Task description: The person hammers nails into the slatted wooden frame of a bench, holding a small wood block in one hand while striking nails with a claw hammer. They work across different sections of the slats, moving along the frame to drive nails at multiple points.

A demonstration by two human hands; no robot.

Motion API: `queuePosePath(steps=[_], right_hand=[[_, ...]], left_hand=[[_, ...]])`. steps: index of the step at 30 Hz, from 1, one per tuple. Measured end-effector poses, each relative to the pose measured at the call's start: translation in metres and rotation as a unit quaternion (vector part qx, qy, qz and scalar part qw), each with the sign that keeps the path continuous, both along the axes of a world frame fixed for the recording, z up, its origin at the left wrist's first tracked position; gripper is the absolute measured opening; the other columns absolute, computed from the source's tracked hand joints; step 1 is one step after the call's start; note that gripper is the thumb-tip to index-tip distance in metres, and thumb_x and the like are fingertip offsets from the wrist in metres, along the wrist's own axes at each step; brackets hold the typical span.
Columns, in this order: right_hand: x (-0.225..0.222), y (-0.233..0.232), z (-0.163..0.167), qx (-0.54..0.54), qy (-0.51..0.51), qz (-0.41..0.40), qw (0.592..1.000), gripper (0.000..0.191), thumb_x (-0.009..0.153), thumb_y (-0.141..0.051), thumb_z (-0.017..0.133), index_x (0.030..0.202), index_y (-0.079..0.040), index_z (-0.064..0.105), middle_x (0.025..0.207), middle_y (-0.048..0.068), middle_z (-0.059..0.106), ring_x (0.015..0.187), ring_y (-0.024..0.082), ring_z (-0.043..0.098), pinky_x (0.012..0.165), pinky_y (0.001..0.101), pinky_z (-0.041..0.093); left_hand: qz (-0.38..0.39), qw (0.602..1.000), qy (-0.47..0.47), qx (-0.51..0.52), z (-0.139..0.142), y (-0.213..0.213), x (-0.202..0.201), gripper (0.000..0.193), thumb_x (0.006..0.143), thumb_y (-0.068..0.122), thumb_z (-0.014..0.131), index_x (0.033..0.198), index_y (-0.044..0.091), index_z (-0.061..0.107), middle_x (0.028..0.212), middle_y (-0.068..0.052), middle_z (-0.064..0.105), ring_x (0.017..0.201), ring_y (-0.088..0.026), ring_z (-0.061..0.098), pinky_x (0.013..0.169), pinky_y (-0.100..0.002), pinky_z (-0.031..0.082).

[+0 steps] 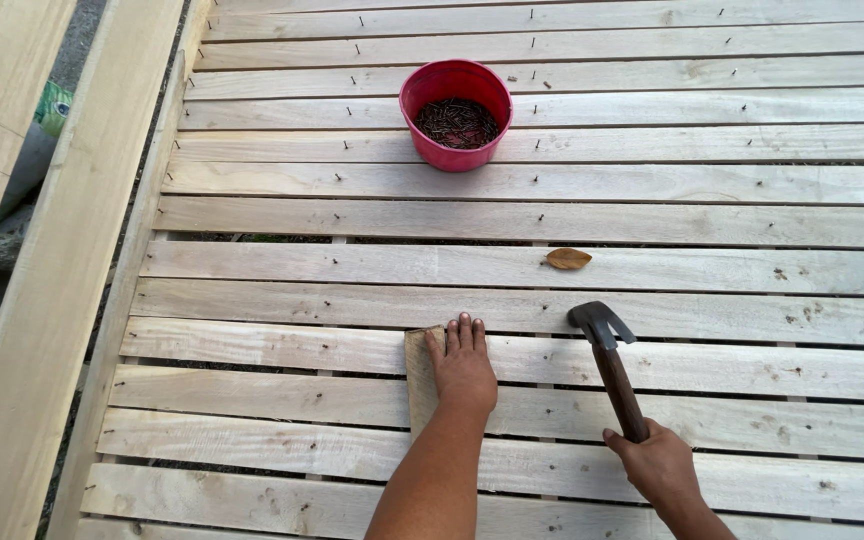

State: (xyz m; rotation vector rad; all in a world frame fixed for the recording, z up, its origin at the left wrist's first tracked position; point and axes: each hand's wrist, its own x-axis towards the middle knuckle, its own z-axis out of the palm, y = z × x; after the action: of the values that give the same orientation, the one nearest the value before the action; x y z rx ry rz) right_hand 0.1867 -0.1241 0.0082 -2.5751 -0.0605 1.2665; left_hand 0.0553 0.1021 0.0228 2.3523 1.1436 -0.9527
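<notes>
The left hand [463, 367] lies flat, palm down, on a small wooden block [419, 378] that rests on the slatted wooden deck [652, 260]; its fingers [465, 333] are stretched out straight and close together, pressing on the block rather than curling round it, so nothing is grasped. The block sticks out from under the hand on its left side and runs across two slats. Just to the right of the block, the right hand [658, 462] is clenched round the lower end of the dark wooden handle of a claw hammer [609, 362], fingers wrapped tight. The hammer's metal head points up and away from the hand, level with the left fingertips and near the block without touching it; whether the head rests on the slat or hovers over it cannot be told. Beyond the hammer head, on a farther slat, lies a dry brown leaf [567, 259]. Well beyond the block, straight ahead, stands a red plastic bowl [455, 113] full of dark nails [456, 123]. Small nails stand part-driven in rows along the slats around the bowl.
</notes>
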Motion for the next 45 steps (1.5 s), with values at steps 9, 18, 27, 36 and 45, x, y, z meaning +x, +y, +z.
queuePosePath(steps=[9,18,27,36,45], right_hand=[[0.008,0.018,0.007,0.295,-0.138,0.056,0.944,0.049,0.089,-0.045,0.078,0.087,0.003,0.067,0.062,0.010,0.064,0.050,0.014,0.059,0.051,0.0320,0.054],[0.006,0.038,-0.002,0.082,-0.014,0.033,0.996,0.041,0.090,-0.040,0.076,0.111,-0.006,0.070,0.068,0.008,0.065,0.054,0.017,0.055,0.055,0.0371,0.052],[-0.007,0.025,-0.006,0.195,-0.098,0.051,0.975,0.036,0.091,-0.037,0.075,0.089,-0.003,0.067,0.061,0.005,0.062,0.050,0.014,0.059,0.053,0.0319,0.053],[0.006,0.025,0.009,0.135,-0.084,-0.008,0.987,0.038,0.090,-0.041,0.076,0.085,-0.004,0.069,0.061,0.008,0.061,0.053,0.015,0.057,0.055,0.0345,0.050],[0.006,0.032,-0.012,0.017,-0.008,0.029,0.999,0.034,0.089,-0.035,0.077,0.105,-0.006,0.070,0.067,0.009,0.065,0.054,0.018,0.061,0.057,0.0367,0.055]], left_hand=[[0.005,1.000,0.013,-0.013,0.007,0.003,0.004,0.078,0.101,0.015,0.041,0.164,0.015,-0.006,0.173,-0.006,-0.008,0.158,-0.023,-0.003,0.126,-0.058,-0.005],[-0.013,0.999,0.025,-0.017,0.000,0.004,0.006,0.085,0.098,0.009,0.047,0.165,0.013,-0.005,0.173,-0.008,-0.008,0.158,-0.026,0.000,0.124,-0.061,-0.002],[0.009,1.000,-0.004,-0.022,-0.004,0.005,0.007,0.080,0.099,0.012,0.046,0.165,0.016,0.000,0.173,-0.007,-0.004,0.158,-0.026,0.003,0.126,-0.061,-0.001],[0.001,0.999,0.016,-0.029,0.007,0.005,0.011,0.082,0.098,0.008,0.046,0.165,0.016,0.000,0.173,-0.008,-0.004,0.158,-0.025,0.002,0.125,-0.062,0.000],[0.004,0.999,0.022,-0.040,0.010,0.008,0.014,0.082,0.099,0.010,0.046,0.164,0.017,-0.002,0.173,-0.008,-0.006,0.159,-0.025,0.000,0.126,-0.059,-0.002]])
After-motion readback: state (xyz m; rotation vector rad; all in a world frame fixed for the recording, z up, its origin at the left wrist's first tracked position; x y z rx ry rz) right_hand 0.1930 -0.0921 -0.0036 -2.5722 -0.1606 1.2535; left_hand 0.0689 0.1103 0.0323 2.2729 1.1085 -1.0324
